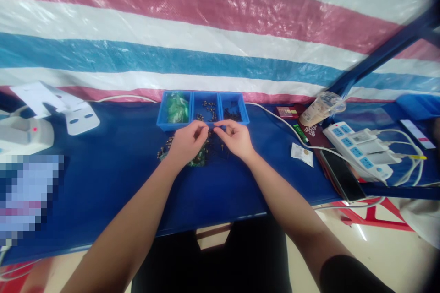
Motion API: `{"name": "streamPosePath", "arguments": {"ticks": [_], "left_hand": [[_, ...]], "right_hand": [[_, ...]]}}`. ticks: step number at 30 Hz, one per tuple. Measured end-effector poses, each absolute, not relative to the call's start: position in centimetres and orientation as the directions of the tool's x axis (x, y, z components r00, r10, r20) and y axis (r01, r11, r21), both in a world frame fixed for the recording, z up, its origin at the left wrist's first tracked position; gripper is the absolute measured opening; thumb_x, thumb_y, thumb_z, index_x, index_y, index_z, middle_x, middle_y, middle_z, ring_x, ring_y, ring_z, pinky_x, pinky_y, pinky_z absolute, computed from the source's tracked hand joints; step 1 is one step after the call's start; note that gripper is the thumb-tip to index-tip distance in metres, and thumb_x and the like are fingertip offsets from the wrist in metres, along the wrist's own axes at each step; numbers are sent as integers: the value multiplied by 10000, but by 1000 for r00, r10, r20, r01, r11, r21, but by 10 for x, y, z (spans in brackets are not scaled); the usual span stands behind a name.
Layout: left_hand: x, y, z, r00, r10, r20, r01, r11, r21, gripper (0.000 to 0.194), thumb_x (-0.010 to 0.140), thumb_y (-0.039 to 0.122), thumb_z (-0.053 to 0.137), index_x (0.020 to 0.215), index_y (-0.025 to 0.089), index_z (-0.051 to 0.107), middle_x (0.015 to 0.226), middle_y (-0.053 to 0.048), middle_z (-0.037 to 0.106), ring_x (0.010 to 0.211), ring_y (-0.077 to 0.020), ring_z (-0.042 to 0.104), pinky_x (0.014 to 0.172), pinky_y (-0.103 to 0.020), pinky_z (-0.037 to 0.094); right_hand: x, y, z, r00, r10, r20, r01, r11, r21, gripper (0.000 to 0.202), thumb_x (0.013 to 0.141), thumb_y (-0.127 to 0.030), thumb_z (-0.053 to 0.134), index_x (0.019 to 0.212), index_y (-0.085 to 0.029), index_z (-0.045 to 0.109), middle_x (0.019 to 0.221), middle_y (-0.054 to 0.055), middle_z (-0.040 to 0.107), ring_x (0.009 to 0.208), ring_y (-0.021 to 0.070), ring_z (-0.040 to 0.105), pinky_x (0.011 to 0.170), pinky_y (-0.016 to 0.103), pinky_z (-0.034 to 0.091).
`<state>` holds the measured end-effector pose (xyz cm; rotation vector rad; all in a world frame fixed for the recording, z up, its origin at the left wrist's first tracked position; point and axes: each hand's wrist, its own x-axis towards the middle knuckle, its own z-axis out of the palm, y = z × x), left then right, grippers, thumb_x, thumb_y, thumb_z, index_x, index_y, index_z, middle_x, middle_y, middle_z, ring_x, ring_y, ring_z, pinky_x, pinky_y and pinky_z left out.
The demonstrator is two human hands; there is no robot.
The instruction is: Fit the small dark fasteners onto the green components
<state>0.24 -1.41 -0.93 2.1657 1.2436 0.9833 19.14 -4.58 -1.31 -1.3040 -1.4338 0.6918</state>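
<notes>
My left hand (189,141) is closed in a pinch, thumb against fingers, over a pile of small metal parts (166,144) and a dark green bag (198,159). Just to its right my right hand (235,138) has thumb and index finger brought near each other; anything between them is too small to make out. The fingertips of both hands almost meet in front of a blue three-compartment tray (174,126). A green plastic bag (178,109) fills the tray's left compartment. Small brassy parts lie in the middle one, dark screws (232,114) in the right one.
On the right are a plastic cup (318,111), a white packet (302,154), a black phone (343,176) and a power strip (355,149) with cables. A white device (27,135) and white bracket (82,119) stand left. Striped sheeting (206,59) hangs behind the blue table (103,160).
</notes>
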Motion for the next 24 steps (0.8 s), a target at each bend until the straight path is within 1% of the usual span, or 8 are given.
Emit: {"name": "streamPosePath", "arguments": {"ticks": [5,9,11,17,21,24], "left_hand": [[3,-15,-8,339,861,379,511,-506,695,214,954,362,604,1076,212,694,711,27,666,576,-100,575,624,-229,453],[2,-13,-9,351,849,394,531,-527,664,205,952,371,607,1029,210,708,683,29,647,570,-100,562,627,-232,449],[2,-12,-11,354,848,393,540,-529,655,219,962,379,590,1036,208,705,686,25,652,571,-105,567,620,-237,444],[2,-13,-9,360,865,350,536,-499,681,248,992,389,536,1061,199,680,725,5,681,595,-121,592,614,-244,444],[2,-14,-8,357,868,344,535,-492,687,261,999,401,523,1057,197,677,743,3,687,601,-120,599,618,-241,446],[2,-14,-8,359,867,345,537,-494,684,271,1002,407,517,1055,196,679,739,1,690,602,-122,604,619,-243,446]], "right_hand": [[191,-46,-12,125,949,288,363,226,-904,160,877,-333,711,960,-201,751,522,-105,319,487,87,306,545,253,348],[191,-46,-12,130,948,291,355,230,-906,157,876,-333,712,949,-199,751,519,-105,322,482,87,309,543,255,345],[191,-46,-13,130,949,289,359,226,-905,163,874,-341,715,951,-202,752,519,-104,325,483,89,312,546,257,347],[191,-46,-14,113,946,302,376,241,-895,188,853,-350,738,972,-205,757,526,-106,312,493,90,310,558,256,356],[191,-46,-13,115,949,295,375,233,-897,183,851,-347,743,965,-204,759,525,-109,309,489,87,305,554,254,354],[191,-46,-13,111,942,316,369,256,-893,172,840,-326,756,960,-202,759,524,-112,306,486,84,304,550,253,344]]}}
